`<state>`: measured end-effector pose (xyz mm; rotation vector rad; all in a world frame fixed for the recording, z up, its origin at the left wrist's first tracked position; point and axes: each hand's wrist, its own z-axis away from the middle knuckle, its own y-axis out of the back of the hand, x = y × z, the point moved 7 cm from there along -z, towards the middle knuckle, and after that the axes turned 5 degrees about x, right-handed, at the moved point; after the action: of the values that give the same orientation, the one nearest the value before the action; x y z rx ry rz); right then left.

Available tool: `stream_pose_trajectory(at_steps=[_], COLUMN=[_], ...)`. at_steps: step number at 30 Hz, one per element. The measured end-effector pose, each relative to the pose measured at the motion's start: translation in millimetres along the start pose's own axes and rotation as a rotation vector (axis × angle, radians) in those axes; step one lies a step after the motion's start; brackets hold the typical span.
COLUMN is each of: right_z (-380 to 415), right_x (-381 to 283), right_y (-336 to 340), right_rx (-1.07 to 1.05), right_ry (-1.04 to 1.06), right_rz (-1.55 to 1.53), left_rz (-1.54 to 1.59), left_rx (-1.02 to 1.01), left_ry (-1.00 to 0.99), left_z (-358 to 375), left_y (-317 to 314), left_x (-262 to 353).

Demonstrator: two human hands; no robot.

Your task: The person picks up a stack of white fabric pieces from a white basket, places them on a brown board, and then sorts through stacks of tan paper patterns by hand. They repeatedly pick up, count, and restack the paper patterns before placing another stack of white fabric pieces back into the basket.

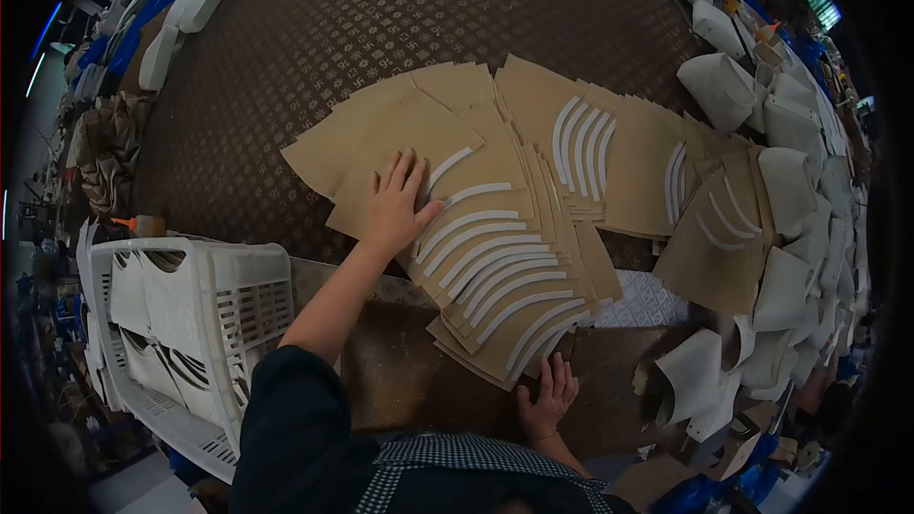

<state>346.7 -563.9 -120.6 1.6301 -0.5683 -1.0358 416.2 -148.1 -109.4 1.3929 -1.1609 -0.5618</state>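
Observation:
My left hand [395, 209] lies flat with fingers spread on tan, paper-like sheets, beside the curved white strips on them. The overlapping tan sheets [381, 124] fan across the table, and the white strips [486, 247] step down one below another towards me. At the lower end of this fan, my right hand [549, 402] rests on the brown surface. Its fingers are stretched out, with the tips at or very near the lowest sheet's edge. I see nothing held in either hand.
A dark brown patterned cloth [400, 9] covers the table. More tan sheets with white strips [583, 148] lie to the right. A white plastic crate [243, 276] holding pale curved pieces stands at left. Piles of pale, folded pieces [719, 90] line the right side.

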Motion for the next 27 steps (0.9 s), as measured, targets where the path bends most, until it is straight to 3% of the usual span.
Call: stream_pose_trajectory(at_steps=[3,7,13,16,18,21,26,27], right_z=[-0.4,-1.5,-2.5,-2.0,-2.6,-1.7,-2.6,-2.1], right_x=[-1.2,-1.9,-0.7,-0.7,0.7,0.8,-0.5,-0.4], right_y=[0.4,0.6,1.8,1.9,1.7,0.8,2.0,2.0], right_rx=[-0.009,0.007,-0.004,-0.009,-0.014,-0.024,-0.04,-0.032], right_ry=[-0.001,0.006,-0.006,-0.009,-0.006,-0.002,-0.015,-0.01], right_rz=[0.002,-0.005,-0.015,-0.022,-0.02,-0.027,-0.037,-0.035], left_rz=[0.056,0.041,-0.048,-0.024,-0.086,-0.088,-0.001,0.09], left_rx=[-0.019,0.074,0.052,0.149,0.311,0.436,-0.053,-0.058], left_ry=[-0.122,0.24,0.041,0.251,0.265,0.123,-0.03,-0.094], left_z=[-4.3,-27.5,-41.9,-53.3,-62.3,-71.4,-54.3,-46.6], left_y=[-3.0,2.6,15.5,60.1,104.8,128.7,33.9,20.0], left_x=[8.3,-43.1,-37.4,-66.1,-82.9,-73.7,-8.0,3.1])
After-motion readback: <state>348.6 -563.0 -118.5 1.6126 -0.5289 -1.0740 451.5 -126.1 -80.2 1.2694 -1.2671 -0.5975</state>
